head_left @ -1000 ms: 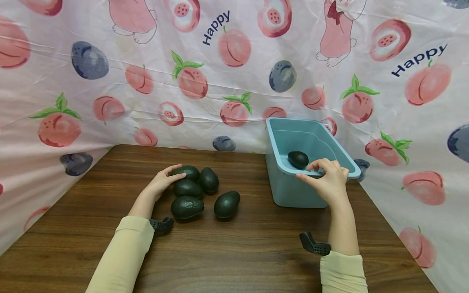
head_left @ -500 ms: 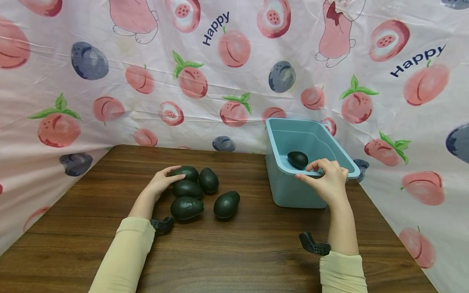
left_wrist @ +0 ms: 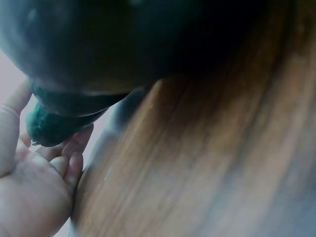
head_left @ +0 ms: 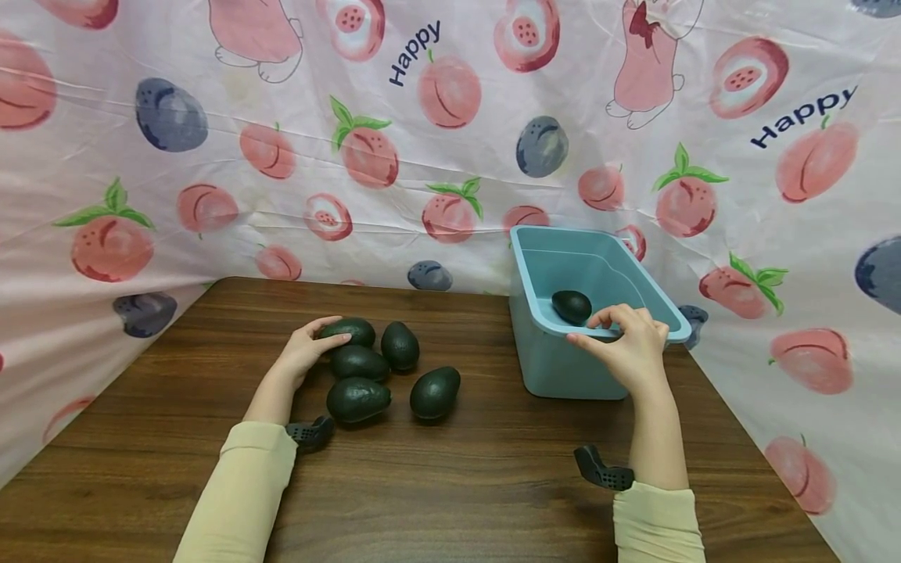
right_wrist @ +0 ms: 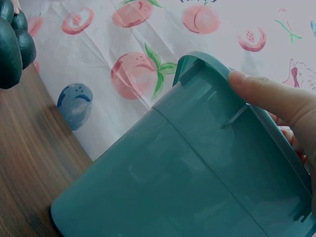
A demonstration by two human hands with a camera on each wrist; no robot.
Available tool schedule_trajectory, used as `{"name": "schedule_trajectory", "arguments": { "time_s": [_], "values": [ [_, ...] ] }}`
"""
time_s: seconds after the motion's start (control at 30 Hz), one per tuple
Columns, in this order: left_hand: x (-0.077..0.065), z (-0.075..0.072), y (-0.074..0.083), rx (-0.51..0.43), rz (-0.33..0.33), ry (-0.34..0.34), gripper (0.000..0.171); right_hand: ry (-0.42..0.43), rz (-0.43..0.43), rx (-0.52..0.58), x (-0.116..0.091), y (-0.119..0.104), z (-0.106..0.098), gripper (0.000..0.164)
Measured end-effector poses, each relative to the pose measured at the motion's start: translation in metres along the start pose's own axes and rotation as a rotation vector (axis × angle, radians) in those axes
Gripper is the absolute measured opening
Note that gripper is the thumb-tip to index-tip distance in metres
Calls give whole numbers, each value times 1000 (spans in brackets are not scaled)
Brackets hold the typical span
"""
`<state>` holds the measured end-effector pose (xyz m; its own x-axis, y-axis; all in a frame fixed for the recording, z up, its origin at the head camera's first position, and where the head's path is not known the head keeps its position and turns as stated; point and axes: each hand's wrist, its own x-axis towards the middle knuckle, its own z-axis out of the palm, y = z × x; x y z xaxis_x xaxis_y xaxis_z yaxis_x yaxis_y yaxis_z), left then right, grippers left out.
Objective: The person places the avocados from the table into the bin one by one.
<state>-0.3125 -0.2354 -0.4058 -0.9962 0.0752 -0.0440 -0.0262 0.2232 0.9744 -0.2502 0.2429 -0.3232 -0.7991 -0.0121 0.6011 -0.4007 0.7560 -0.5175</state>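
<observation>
My left hand (head_left: pixel 303 350) grips a dark green avocado (head_left: pixel 357 331) at the back left of a group, thumb on the near side and fingers over the far side. In the left wrist view, the fingers curl around that avocado (left_wrist: pixel 54 127), behind closer ones that partly hide it. Beside it lie more avocados (head_left: pixel 359 363), (head_left: pixel 400 346), (head_left: pixel 358 399), and one stands slightly apart (head_left: pixel 435 393). My right hand (head_left: pixel 637 352) pinches the near rim of a blue plastic bin (head_left: pixel 573 367), thumb outside and fingers inside. One avocado (head_left: pixel 572 307) lies in the bin.
Brown wood-grain table (head_left: pixel 450 485) supports everything. A fruit-printed cloth (head_left: pixel 281 195) hangs behind and along both sides, close to the bin's back. A black wrist mount (head_left: pixel 311 433) sits under the left wrist, near the front avocado.
My left hand and the avocado in it have shifted slightly left, opening a small gap from the avocado to its right. The right hand and bin stay still.
</observation>
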Motion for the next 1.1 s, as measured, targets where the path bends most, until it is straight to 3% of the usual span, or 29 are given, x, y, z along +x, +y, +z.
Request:
{"name": "schedule_trajectory", "arguments": {
  "time_s": [0.2,0.43,0.8,1.1],
  "values": [
    [-4,-2,1,-24,15,38,68,-3,2,-3,0,0,0,32],
    [16,-9,-29,-10,36,93,76,0,-2,-4,-1,-2,0,31],
    [13,-7,-31,-8,48,194,73,-5,0,-2,-2,-2,0,31],
    [10,-7,-28,18,96,266,64,2,-8,0,-2,-2,-1,31]
  ]
}}
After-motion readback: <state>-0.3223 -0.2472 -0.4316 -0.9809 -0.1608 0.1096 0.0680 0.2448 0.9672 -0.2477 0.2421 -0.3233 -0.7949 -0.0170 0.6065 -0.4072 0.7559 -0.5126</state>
